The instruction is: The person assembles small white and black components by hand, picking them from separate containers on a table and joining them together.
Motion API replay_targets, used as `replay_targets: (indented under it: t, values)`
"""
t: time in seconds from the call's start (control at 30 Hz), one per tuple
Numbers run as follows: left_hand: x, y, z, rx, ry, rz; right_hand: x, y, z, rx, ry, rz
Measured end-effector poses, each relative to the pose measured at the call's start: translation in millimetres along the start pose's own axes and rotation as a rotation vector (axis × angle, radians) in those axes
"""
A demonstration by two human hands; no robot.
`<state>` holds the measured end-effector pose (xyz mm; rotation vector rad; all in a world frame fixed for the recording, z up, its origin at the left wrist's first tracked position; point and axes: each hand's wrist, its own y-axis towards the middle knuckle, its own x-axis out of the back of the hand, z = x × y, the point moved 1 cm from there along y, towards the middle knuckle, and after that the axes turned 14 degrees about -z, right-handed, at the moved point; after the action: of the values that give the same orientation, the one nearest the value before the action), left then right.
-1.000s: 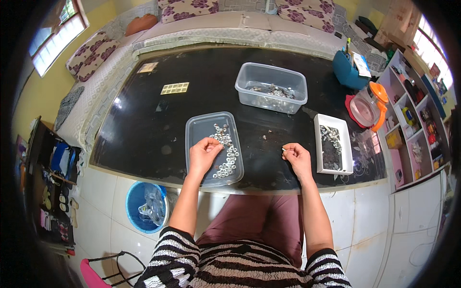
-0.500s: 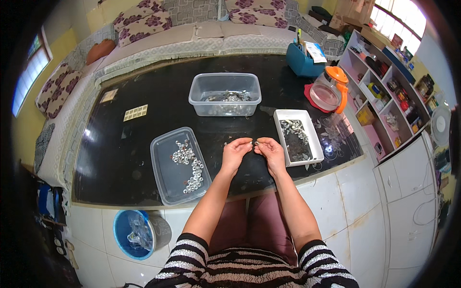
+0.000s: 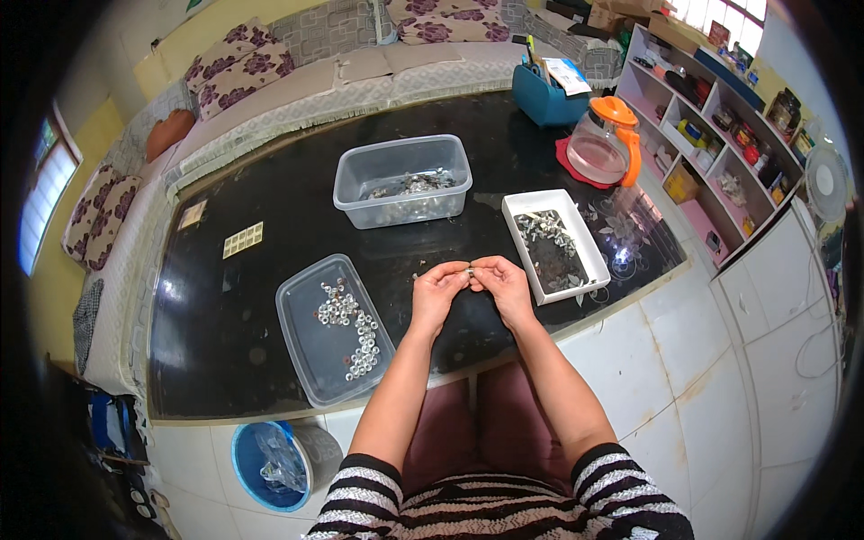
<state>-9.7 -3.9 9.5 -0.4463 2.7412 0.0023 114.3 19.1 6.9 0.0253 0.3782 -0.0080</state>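
Glossy black tabletop (image 3: 270, 297); clear plastic lid (image 3: 306, 360), metal pieces (image 3: 346, 324).

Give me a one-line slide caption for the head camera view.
Left hand and right hand pinch a small metal piece together above the black glossy table.

- Two hands: left hand (image 3: 438, 292), right hand (image 3: 504, 285), one small metal piece (image 3: 469, 269) pinched between.
- Two clear containers: shallow lid (image 3: 306, 355), deep tub (image 3: 355, 184).
- One white tray (image 3: 576, 229).
- Many small metal parts in lid, tub and tray, too many and too small to count.
- One jug (image 3: 605, 144).
- One teal caddy (image 3: 540, 103).
- One blue bin (image 3: 247, 459).
- Two cards (image 3: 243, 239) on black table (image 3: 225, 306).
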Motion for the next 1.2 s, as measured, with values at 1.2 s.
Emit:
replay_targets:
  t: [1.2]
  values:
    - [0.1, -1.9, -2.0, -0.067, -0.008, 0.08, -2.4, -1.5, -4.1, 0.043, -0.195, 0.017]
